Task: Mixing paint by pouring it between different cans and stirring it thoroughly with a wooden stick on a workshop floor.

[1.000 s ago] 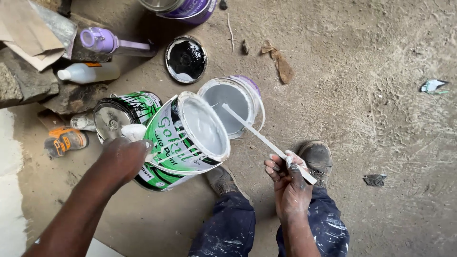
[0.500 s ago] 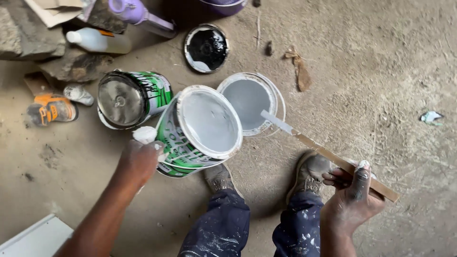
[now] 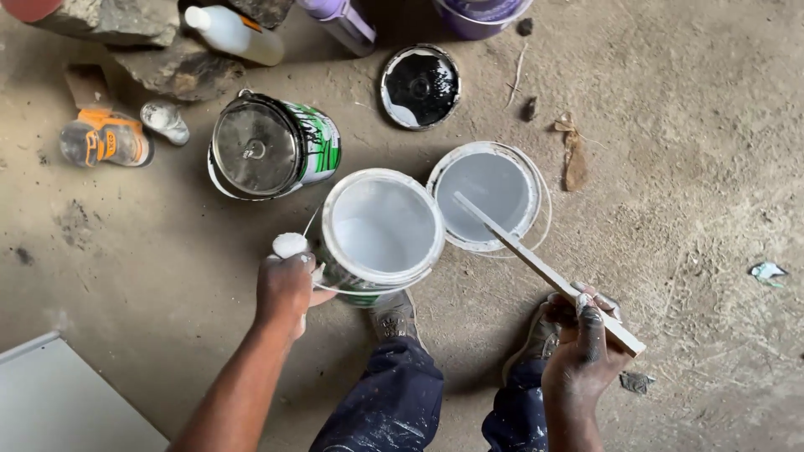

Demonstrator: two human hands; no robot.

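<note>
My left hand (image 3: pixel 286 287) grips the side of an open paint can (image 3: pixel 381 234) with a green and white label, standing nearly upright, with white paint inside. A white knob of its handle (image 3: pixel 291 244) sticks up by my fingers. My right hand (image 3: pixel 584 345) holds a flat wooden stir stick (image 3: pixel 536 265) whose paint-coated far end rests over a white bucket (image 3: pixel 490 195) of grey-white paint, just right of the can. My paint-spattered trousers and shoes (image 3: pixel 394 315) are below the can.
A closed can with a metal lid (image 3: pixel 261 147) stands left of the open can. A loose black lid (image 3: pixel 420 85) lies behind. Stones, a white bottle (image 3: pixel 233 33), a purple container (image 3: pixel 342 20) and a small orange tub (image 3: pixel 106 139) sit at top left. A white board (image 3: pixel 59 402) lies bottom left.
The open can, tilted toward the bucket a second ago, has been brought back nearly upright. My right hand still holds the stick, now resting over the bucket.
</note>
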